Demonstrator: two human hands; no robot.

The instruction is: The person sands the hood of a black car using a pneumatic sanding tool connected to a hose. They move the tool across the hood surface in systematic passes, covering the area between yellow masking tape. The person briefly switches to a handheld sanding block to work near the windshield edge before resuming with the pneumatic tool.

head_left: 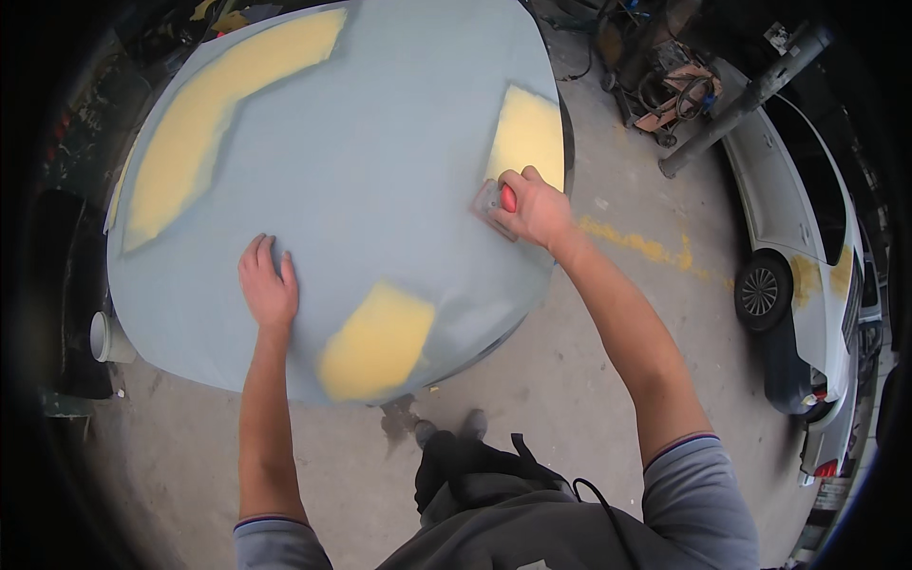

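A broad grey car panel, which looks like a hood, spreads out before me with yellow filler areas on it. My right hand is closed around the red knob of a flat sanding block. The block rests on the grey surface at the lower edge of the right yellow patch. On the left side of the panel, my left hand lies flat with fingers stretched, holding nothing. Between my arms, near the front edge, is another yellow patch; a long curved yellow band runs along the far left.
At the right stands a white car with yellowish marks near its rear wheel. A grey post and wheeled equipment with cables are at the back right. A white bucket sits beside the panel's left edge, on the concrete floor.
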